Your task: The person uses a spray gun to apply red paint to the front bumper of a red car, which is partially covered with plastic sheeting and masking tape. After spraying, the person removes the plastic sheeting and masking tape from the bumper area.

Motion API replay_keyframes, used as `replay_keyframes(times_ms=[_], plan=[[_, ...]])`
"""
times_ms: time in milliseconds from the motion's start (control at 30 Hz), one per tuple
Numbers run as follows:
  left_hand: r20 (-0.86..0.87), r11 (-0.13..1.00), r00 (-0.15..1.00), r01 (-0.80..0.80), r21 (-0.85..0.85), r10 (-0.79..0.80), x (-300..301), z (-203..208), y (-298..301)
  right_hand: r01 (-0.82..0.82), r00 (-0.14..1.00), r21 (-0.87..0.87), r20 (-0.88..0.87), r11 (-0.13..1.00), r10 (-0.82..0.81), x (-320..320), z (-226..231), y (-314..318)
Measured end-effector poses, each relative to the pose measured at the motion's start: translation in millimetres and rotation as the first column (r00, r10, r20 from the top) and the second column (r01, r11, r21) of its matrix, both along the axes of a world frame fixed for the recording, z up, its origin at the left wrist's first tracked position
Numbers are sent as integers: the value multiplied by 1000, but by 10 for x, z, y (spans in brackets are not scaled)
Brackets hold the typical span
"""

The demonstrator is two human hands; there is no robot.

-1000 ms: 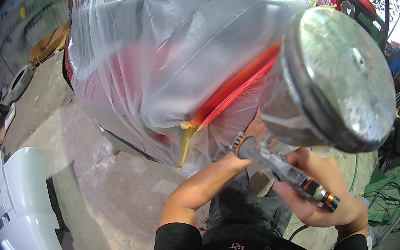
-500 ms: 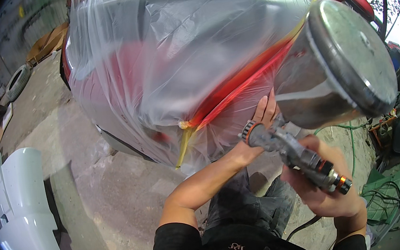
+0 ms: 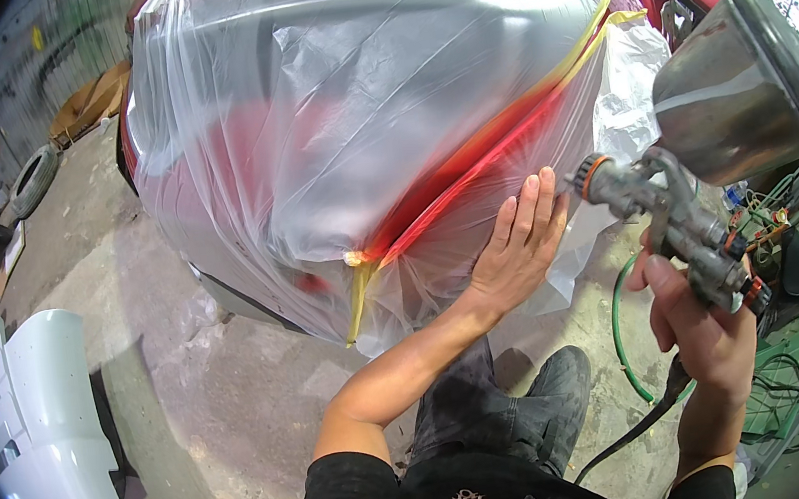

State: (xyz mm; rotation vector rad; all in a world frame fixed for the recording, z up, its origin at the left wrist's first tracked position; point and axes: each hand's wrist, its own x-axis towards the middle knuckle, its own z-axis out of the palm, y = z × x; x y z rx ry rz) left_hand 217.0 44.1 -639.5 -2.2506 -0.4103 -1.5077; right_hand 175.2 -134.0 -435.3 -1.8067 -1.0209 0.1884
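Note:
Clear plastic sheeting (image 3: 348,85) drapes over a red car. A narrow red strip of bodywork (image 3: 470,170) shows between its taped edges, and yellow masking tape (image 3: 364,300) hangs loose at the strip's lower left end. My left hand (image 3: 519,249) lies flat on the plastic just below the strip, fingers stretched out. In my right hand (image 3: 697,321) is a spray gun (image 3: 655,196), its large metal cup (image 3: 737,89) on top and its nozzle pointing left toward my left fingertips. A dark hose (image 3: 645,424) runs down from the gun's handle.
A white body panel (image 3: 48,417) stands at the left, and a tyre (image 3: 35,181) leans near the far left wall. On the right, a green hose (image 3: 622,341) loops over the concrete floor (image 3: 229,413) beside a green crate (image 3: 789,370) with cables.
The spray gun in my right hand has moved right, away from my left hand. More of my left hand now shows, flat on the plastic.

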Motion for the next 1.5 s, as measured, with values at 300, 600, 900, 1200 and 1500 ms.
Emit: replay_keyframes(times_ms=[300, 600, 900, 1200, 1500], plan=[[-33, 990, 994, 102, -97, -105, 19, -20, -31, -121, 970, -152, 194, 981, 149, 18, -86, 13], [-163, 843, 849, 439, -312, -502, -159, -237, 79, -356, 869, -191, 293, 915, 399, -72, -118, 216], [-4, 994, 996, 85, -74, -85, 77, -109, -16, -124, 979, -64, 153, 990, 132, 136, -6, 72], [-36, 982, 993, 107, -159, -114, -24, -2, -97, 48, 998, 59, 46, 997, -50, 70, 101, -158], [254, 301, 515, 762, -573, -819, -90, 161, -620, 216, 976, 269, -65, 939, -206, -28, -88, -664]])
